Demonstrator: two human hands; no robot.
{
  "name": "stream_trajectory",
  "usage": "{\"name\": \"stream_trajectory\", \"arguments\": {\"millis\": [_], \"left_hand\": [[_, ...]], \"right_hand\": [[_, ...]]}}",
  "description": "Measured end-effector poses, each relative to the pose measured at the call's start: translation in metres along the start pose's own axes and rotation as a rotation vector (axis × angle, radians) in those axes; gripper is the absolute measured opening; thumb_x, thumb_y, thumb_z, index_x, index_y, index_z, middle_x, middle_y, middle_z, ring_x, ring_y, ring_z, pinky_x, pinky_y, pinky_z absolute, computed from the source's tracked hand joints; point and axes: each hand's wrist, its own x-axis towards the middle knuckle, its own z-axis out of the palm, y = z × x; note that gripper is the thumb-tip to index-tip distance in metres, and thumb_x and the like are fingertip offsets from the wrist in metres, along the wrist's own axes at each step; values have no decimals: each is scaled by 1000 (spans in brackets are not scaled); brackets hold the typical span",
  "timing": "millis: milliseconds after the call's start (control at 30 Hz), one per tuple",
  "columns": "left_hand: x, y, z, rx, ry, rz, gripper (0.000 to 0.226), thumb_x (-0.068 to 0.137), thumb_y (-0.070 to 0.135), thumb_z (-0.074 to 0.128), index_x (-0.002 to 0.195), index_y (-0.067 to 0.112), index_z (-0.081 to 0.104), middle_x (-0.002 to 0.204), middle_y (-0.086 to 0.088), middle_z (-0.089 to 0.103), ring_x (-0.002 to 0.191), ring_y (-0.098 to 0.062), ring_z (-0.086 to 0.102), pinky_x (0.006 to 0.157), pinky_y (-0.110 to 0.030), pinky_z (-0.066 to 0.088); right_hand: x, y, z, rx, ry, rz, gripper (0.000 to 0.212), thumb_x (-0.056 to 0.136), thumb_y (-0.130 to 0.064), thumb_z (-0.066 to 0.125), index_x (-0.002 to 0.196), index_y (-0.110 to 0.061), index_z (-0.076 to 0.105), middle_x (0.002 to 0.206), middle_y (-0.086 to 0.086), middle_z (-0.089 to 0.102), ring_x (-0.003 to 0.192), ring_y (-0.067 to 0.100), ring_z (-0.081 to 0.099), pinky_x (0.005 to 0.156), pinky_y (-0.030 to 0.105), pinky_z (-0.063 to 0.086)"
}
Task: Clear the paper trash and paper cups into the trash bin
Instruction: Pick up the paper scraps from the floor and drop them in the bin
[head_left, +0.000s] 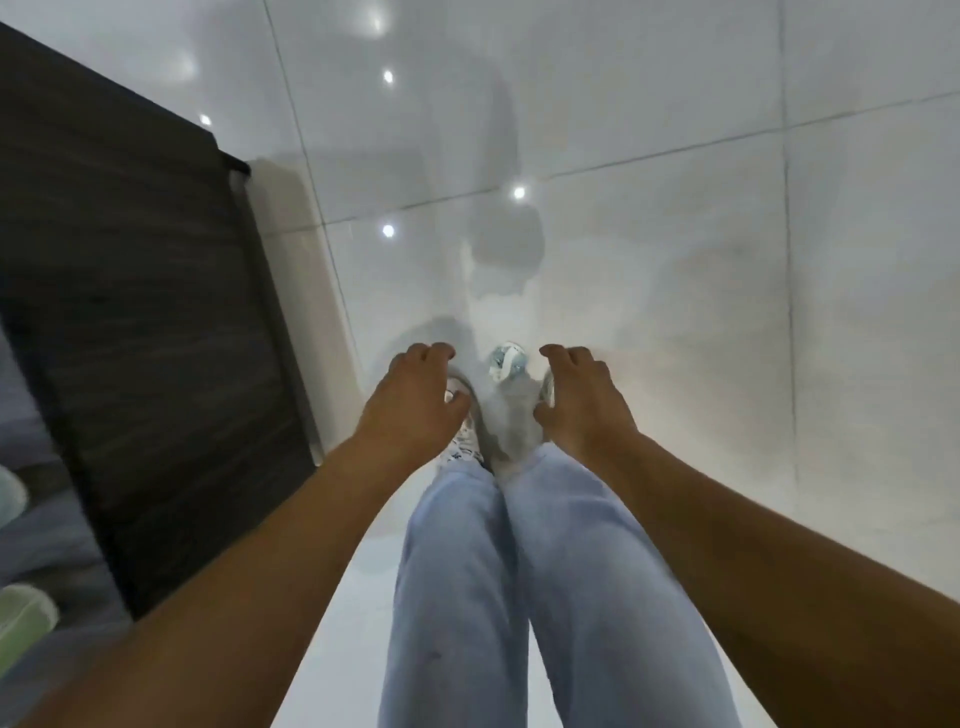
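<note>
The view looks straight down past the person's light blue trousers (519, 597) to a glossy white tiled floor (675, 234) dotted with small reflections of ceiling lights. Both bare forearms reach forward and down over the feet.

The left hand (415, 400) hangs with its back to the camera, fingers loosely curled downward and the thumb turned inward; it holds nothing that can be seen. The right hand (582, 400) mirrors it, fingers bent loosely at the knuckles, thumb pointing toward the gap between the hands, and nothing visible in its grasp either. The two hands are near each other but apart.

Between them, on the floor just beyond the fingertips, lies a small crumpled piece of paper trash (506, 361). It is whitish with pale blue markings, balled into an uneven lump, and blurred, so any print on it cannot be read. Neither hand touches it.

Beneath the hands show white shoes (467, 441) with dark markings, partly hidden by the wrists.

On the left stands a dark wood-grain desk (130, 312), its corner and edge seen from above. At the far left edge of the view, two pale rounded shapes, one whitish (10, 496) and one greenish (26, 618), are too blurred to identify.
</note>
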Motion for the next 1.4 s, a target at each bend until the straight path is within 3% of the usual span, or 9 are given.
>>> {"name": "stream_trajectory", "arguments": {"millis": [200,333,533,733,833,933,1033,1267,1400], "left_hand": [[96,-62,105,-78,-19,-48,50,93,30,53,139,18,38,142,-6,41,128,-23,40,98,-32,36],[137,-96,155,-122,-50,-48,50,92,32,53,138,21,39,141,-1,41,127,-19,41,94,-29,36],[166,-111,186,-153,-60,-52,49,91,31,55,138,22,41,141,-1,42,127,-18,41,92,-24,33],[149,-78,157,-194,-108,-49,56,88,26,60,139,19,40,138,-4,43,123,-20,45,90,-23,34],[123,-50,121,-246,-127,-26,55,81,16,66,131,18,45,126,-5,49,110,-20,51,82,-22,35],[93,-24,77,-251,-112,22,52,76,8,69,123,15,48,114,-4,51,101,-21,53,82,-29,43],[65,-1,30,-244,-72,88,56,76,6,68,126,15,47,116,-3,52,102,-19,55,87,-35,48],[3,28,-67,-210,-27,157,63,82,6,64,138,19,40,130,0,50,110,-12,54,85,-5,31],[-15,35,-121,-134,5,163,58,89,19,61,140,24,35,134,4,47,113,-12,55,89,-8,33]], "right_hand": [[138,46,109,-194,-76,-121,69,85,-10,61,145,-17,28,140,12,37,120,32,42,90,40,46],[202,64,175,-166,-123,-158,85,80,-6,67,149,-19,20,153,8,16,133,33,28,101,44,42],[227,78,211,-194,59,-295,56,78,2,56,132,-5,43,134,15,37,118,30,37,90,38,46],[192,54,162,-117,77,-331,51,80,-5,63,128,-5,46,129,11,39,116,26,37,86,36,47],[153,30,119,-100,92,-371,55,79,-4,67,130,-6,46,129,11,41,115,25,39,85,34,47],[109,4,70,-95,109,-387,59,77,-7,70,131,-9,46,128,8,42,114,23,41,81,33,50],[66,-24,22,-130,104,-399,64,74,-10,74,131,-11,44,125,4,42,111,19,44,81,29,53],[-9,-96,-68,-120,127,-356,62,80,-3,62,136,-13,36,127,0,38,114,14,42,78,23,52],[-30,-139,-107,-97,119,-323,59,84,-6,58,137,-17,33,128,-2,35,114,10,39,82,20,50]]}}
